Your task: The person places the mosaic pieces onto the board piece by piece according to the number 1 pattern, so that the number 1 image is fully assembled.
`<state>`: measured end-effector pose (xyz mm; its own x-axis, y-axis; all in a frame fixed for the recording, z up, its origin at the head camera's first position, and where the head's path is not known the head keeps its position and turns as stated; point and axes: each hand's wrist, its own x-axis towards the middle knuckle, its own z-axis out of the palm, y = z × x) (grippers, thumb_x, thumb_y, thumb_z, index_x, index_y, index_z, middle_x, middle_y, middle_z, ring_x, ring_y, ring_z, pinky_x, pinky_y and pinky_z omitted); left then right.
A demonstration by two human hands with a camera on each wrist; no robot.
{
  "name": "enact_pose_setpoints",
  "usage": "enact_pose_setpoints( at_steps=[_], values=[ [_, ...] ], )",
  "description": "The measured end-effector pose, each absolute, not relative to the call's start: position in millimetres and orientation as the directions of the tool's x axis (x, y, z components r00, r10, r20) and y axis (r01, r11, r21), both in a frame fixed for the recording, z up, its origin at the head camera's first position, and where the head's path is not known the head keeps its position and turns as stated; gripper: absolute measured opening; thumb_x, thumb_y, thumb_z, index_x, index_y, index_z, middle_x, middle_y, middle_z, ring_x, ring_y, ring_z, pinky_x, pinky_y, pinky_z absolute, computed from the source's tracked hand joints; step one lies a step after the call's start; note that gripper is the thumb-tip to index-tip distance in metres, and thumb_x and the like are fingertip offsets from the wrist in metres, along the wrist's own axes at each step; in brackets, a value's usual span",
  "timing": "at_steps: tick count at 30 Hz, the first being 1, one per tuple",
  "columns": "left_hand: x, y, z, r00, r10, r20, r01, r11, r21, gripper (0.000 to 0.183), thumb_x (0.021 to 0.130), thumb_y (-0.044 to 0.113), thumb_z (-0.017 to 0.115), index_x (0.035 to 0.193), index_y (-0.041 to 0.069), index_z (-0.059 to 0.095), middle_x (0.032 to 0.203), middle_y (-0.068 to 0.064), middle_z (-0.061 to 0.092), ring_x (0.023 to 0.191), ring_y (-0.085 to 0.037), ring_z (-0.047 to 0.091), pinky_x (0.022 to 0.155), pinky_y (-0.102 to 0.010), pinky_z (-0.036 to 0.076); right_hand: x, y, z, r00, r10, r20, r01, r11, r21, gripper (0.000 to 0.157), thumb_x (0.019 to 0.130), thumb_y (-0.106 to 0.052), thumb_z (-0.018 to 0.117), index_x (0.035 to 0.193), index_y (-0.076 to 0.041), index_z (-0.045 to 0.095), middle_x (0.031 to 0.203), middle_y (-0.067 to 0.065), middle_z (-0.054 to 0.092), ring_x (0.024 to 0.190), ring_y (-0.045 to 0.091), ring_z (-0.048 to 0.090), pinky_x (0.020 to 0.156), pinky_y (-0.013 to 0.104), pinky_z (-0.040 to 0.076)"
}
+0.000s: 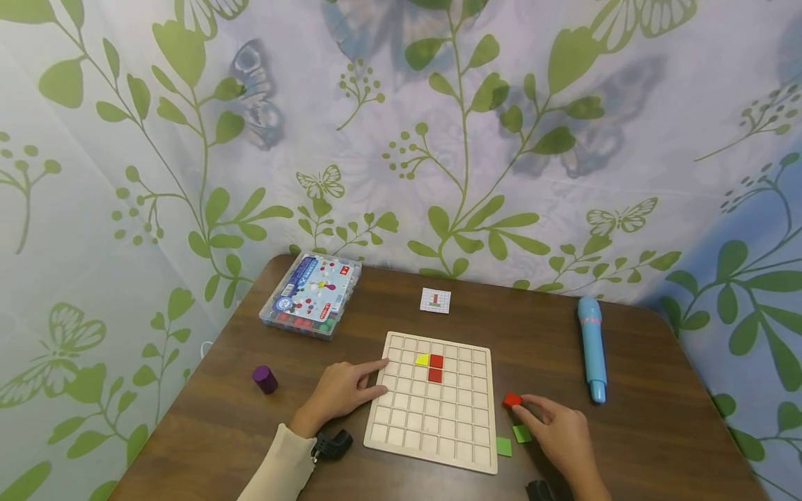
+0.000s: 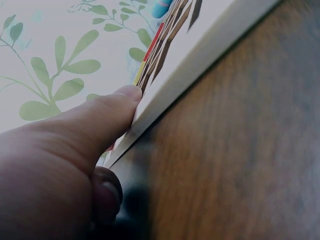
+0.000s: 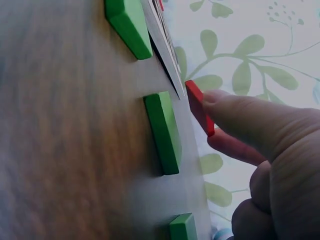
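Note:
A pale wooden grid board point(image 1: 413, 421) lies on the table, with a yellow quarter-round tile point(image 1: 422, 359) and two red square tiles point(image 1: 435, 376) in its upper cells. At the board's left edge, my left hand point(image 1: 341, 391) touches the rim with outstretched thumb and forefinger; the thumb point(image 2: 112, 107) lies along the edge in the left wrist view. My right hand point(image 1: 560, 435) pinches a red square tile point(image 3: 199, 107) between thumb and forefinger, just right of the board. Near it are green tiles point(image 1: 522, 433), one touching the board's lower right edge; the right wrist view shows three.
Behind the board lies a small pattern card point(image 1: 435, 300). A clear plastic box point(image 1: 311, 296) with a printed label stands at the back left. To the left is a purple cylinder point(image 1: 265, 380), and a light blue pen-shaped thing point(image 1: 592, 349) lies on the right. Patterned cloth hangs behind the table.

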<state>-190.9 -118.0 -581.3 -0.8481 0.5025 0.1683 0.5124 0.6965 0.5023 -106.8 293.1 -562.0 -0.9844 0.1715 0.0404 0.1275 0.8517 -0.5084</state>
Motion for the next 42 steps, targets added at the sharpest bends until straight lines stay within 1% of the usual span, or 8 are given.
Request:
enact_pose_setpoints(
  at_steps=[5,13,17,22,27,31,34,42],
  values=[
    [-191.2,-117.7,-580.7,-0.849,0.502,0.166,0.511,0.696,0.505,0.052,0.094,0.050,0.070,0.140,0.026,0.065,0.055,0.017,0.038,0.047,0.000,0.026,0.050,-0.022,0.022,-105.2,291.9,-559.1,-0.982,0.170,0.080,0.104,0.846,-0.523,0.041,0.087,-0.041,0.082,0.113,-0.009,0.078,0.053,-0.006,0.034,0.050,0.011,0.032,0.047,0.027,0.027],
    [-190.8,-118.3,-581.2,-0.851,0.499,0.161,0.505,0.697,0.509,0.052,0.094,0.050,0.070,0.140,0.026,0.065,0.054,0.016,0.038,0.047,0.000,0.027,0.050,-0.022,0.022,-103.3,287.4,-554.2,-0.982,0.174,0.072,0.106,0.828,-0.551,0.044,0.085,-0.041,0.083,0.114,-0.008,0.078,0.052,-0.004,0.034,0.048,0.012,0.032,0.046,0.027,0.028],
    [-190.8,-119.4,-582.7,-0.850,0.500,0.163,0.507,0.696,0.509,0.052,0.094,0.050,0.070,0.140,0.026,0.065,0.054,0.016,0.038,0.047,0.000,0.027,0.049,-0.022,0.022,-103.3,285.1,-555.0,-0.980,0.171,0.106,0.085,0.829,-0.553,0.042,0.084,-0.040,0.084,0.112,-0.008,0.078,0.051,-0.005,0.034,0.047,0.011,0.031,0.045,0.027,0.028],
    [-190.4,-119.5,-584.7,-0.850,0.500,0.166,0.507,0.691,0.515,0.052,0.094,0.052,0.070,0.139,0.026,0.066,0.054,0.017,0.039,0.046,0.000,0.027,0.049,-0.022,0.023,-103.7,284.4,-559.7,-0.961,0.142,0.239,-0.007,0.847,-0.531,0.036,0.080,-0.035,0.088,0.105,-0.010,0.080,0.050,-0.010,0.029,0.046,0.005,0.025,0.044,0.025,0.024],
    [-190.7,-118.3,-583.2,-0.848,0.501,0.173,0.512,0.689,0.513,0.052,0.094,0.053,0.069,0.139,0.027,0.066,0.054,0.017,0.039,0.046,0.000,0.027,0.049,-0.022,0.023,-105.9,284.4,-560.4,-0.919,0.080,0.385,-0.138,0.851,-0.507,0.029,0.077,-0.029,0.092,0.098,-0.013,0.081,0.051,-0.016,0.023,0.047,-0.001,0.017,0.042,0.023,0.021],
    [-190.5,-117.9,-582.5,-0.849,0.498,0.176,0.512,0.695,0.506,0.052,0.094,0.052,0.070,0.140,0.028,0.066,0.054,0.017,0.038,0.047,0.001,0.027,0.049,-0.022,0.022,-108.2,283.2,-556.4,-0.874,0.035,0.485,-0.240,0.837,-0.492,0.028,0.072,-0.022,0.094,0.095,-0.014,0.081,0.054,-0.021,0.021,0.050,-0.005,0.014,0.042,0.020,0.018],
    [-190.4,-117.9,-582.4,-0.851,0.496,0.170,0.508,0.698,0.505,0.052,0.094,0.052,0.070,0.140,0.028,0.065,0.054,0.017,0.038,0.047,0.001,0.027,0.049,-0.022,0.023,-109.7,281.8,-551.8,-0.849,0.019,0.528,-0.281,0.830,-0.481,0.029,0.069,-0.019,0.095,0.094,-0.015,0.081,0.056,-0.023,0.019,0.051,-0.007,0.012,0.042,0.019,0.016],
    [-190.1,-117.8,-582.3,-0.853,0.497,0.162,0.505,0.702,0.503,0.052,0.095,0.052,0.069,0.140,0.028,0.065,0.054,0.017,0.039,0.047,0.000,0.027,0.050,-0.022,0.023,-117.2,271.6,-539.9,-0.882,0.014,0.471,-0.251,0.831,-0.496,0.028,0.075,-0.024,0.093,0.099,-0.015,0.081,0.054,-0.021,0.019,0.048,-0.004,0.015,0.040,0.021,0.020]
  ],
)
